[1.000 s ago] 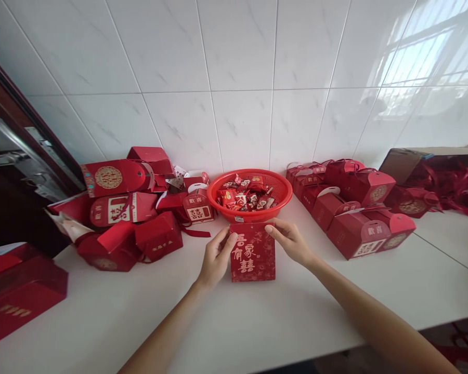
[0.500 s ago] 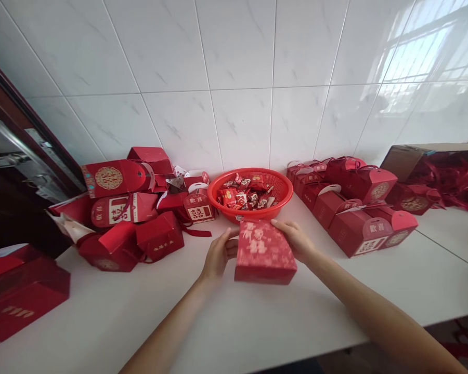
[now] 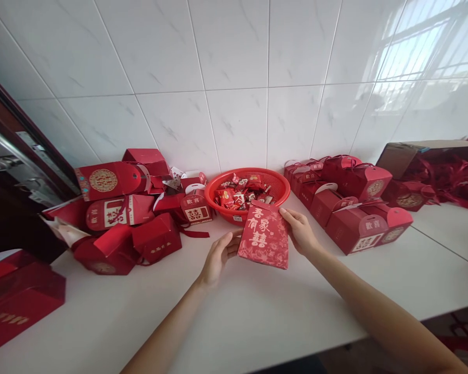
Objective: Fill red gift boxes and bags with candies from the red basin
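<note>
Between my hands, above the white table, is a red gift box [image 3: 264,236] with pale flower print and Chinese characters. Its printed face is turned up towards me. My right hand [image 3: 299,232] is closed on its upper right edge, thumb in front. At the left edge, my left hand [image 3: 217,258] has its fingers curled against the box, the tips partly hidden behind it. Just beyond the box stands a red plastic basket [image 3: 284,193] holding many wrapped sweets [image 3: 239,199]; the box overlaps its front rim.
Folded red boxes [image 3: 119,213] lie piled at the left, with a larger red box [image 3: 19,301] nearer me. Rows of closed red boxes [image 3: 354,223] stand at the right. Behind them, a cardboard carton [image 3: 401,156] holds dark red ribbons [image 3: 444,174]. A tiled wall backs the table [image 3: 257,317].
The box has tilted so its printed face shows more fully and its near side no longer shows. Both hands stay at its sides. The view has shifted slightly.
</note>
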The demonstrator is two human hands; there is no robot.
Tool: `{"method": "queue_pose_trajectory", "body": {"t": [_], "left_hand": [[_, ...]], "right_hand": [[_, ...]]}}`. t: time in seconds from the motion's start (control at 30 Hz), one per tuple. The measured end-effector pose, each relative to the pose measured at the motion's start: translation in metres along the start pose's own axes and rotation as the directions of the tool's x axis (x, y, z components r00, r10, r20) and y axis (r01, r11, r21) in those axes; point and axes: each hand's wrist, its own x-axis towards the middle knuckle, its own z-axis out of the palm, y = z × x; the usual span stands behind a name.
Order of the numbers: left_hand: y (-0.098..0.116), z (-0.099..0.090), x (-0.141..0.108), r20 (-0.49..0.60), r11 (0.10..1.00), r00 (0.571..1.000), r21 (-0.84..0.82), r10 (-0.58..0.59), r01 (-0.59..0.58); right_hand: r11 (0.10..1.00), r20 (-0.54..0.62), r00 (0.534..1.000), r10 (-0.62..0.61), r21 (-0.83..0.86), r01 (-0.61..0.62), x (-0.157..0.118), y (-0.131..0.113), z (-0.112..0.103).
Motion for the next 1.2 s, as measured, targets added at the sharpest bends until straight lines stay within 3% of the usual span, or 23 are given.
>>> {"method": "queue_pose_trajectory", "body": {"t": [0.2,0.37,0.8,1.03,1.2], "left_hand": [[0.003,0.007,-0.008,0.128,0.988,0.992,0.148,0.018,-0.037],[-0.002,0.013,-0.011,0.162,0.97,0.987,0.241,-0.01,-0.03],[-0.003,0.012,-0.011,0.071,0.963,0.996,0.261,0.045,-0.062],[-0.016,0.006,-0.005,-0.066,0.909,0.957,0.338,0.281,-0.244],[-0.019,0.0,-0.002,-0.183,0.909,0.931,0.338,0.317,-0.243]], "right_hand": [[0.942,0.043,0.957,-0.286,-0.168,0.289,-0.007,-0.009,0.002],[0.883,0.109,0.918,-0.381,-0.251,0.396,-0.012,-0.011,0.002],[0.851,0.111,0.9,-0.421,-0.294,0.435,-0.014,-0.016,0.002],[0.798,0.299,0.858,-0.418,-0.33,0.504,-0.018,-0.02,0.0],[0.648,0.44,0.77,-0.463,-0.425,0.632,-0.019,-0.018,-0.002]]}}
